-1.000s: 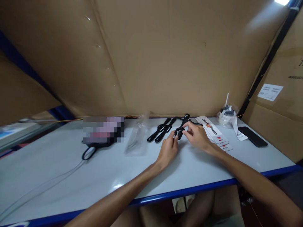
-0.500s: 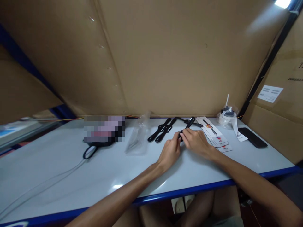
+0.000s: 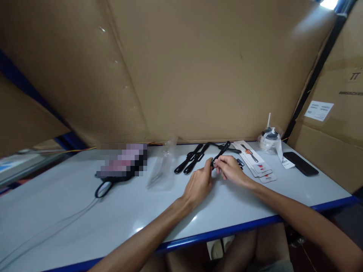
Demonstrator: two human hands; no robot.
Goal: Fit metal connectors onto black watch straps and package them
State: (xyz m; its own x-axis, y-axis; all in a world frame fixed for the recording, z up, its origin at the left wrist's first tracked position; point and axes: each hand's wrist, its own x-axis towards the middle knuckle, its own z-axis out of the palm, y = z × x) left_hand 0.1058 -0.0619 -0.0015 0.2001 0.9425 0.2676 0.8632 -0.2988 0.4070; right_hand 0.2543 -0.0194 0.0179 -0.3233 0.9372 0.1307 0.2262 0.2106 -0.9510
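My left hand (image 3: 200,179) is closed around the lower part of a black long-handled tool (image 3: 223,148), whose rounded end with a hole points up and away. At the tool's lower part, my right hand (image 3: 229,170) pinches with its fingertips; a small shiny bit shows there, too small to name. Just beyond the right hand lie small dark, shiny pieces (image 3: 240,163). Left of the hands, two similar black tools (image 3: 188,160) rest side by side. White cards (image 3: 251,155) printed with a picture of such a tool lie stacked to the right.
A clear plastic bag (image 3: 163,166) lies left of the tools. Farther left is a blurred-out object with a black strap loop (image 3: 103,189) and a thin cable. To the right sit a bagged cup with a straw (image 3: 269,139), a paper slip and a black phone (image 3: 302,164). Cardboard walls surround the table.
My right hand has shifted from gripping over the tool to a fingertip pinch at its lower part. Small shiny pieces beside the cards now show. The view has shifted slightly.
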